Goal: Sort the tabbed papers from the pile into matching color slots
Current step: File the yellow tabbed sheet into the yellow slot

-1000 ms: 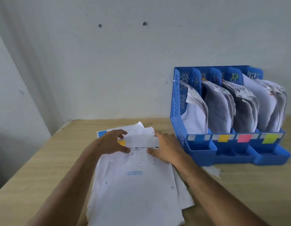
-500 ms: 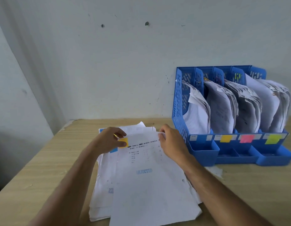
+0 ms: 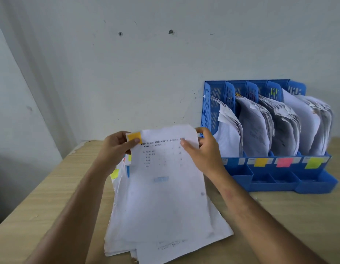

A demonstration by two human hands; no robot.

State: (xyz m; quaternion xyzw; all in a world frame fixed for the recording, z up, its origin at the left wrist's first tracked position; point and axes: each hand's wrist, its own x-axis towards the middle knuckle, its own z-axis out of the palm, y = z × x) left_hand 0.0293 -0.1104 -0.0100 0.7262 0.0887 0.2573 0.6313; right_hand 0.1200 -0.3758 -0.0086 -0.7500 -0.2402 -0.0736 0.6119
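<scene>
Left hand (image 3: 114, 149) fingers pinching orange-tabbed sheet (image 3: 165, 178) at top corner, right hand (image 3: 205, 151) fingers clamped on opposite corner; lifted above pile (image 3: 165, 242), blue organizer (image 3: 270, 180) nearby right.

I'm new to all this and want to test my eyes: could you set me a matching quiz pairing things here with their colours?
Things:
1. tab on the sheet held up by both hands
2. file rack
3. label on the rack's third slot from the left
4. tabletop

Colours:
A. pink
B. light wood
C. orange-yellow
D. blue

Pairs: 1-C, 2-D, 3-A, 4-B
</scene>
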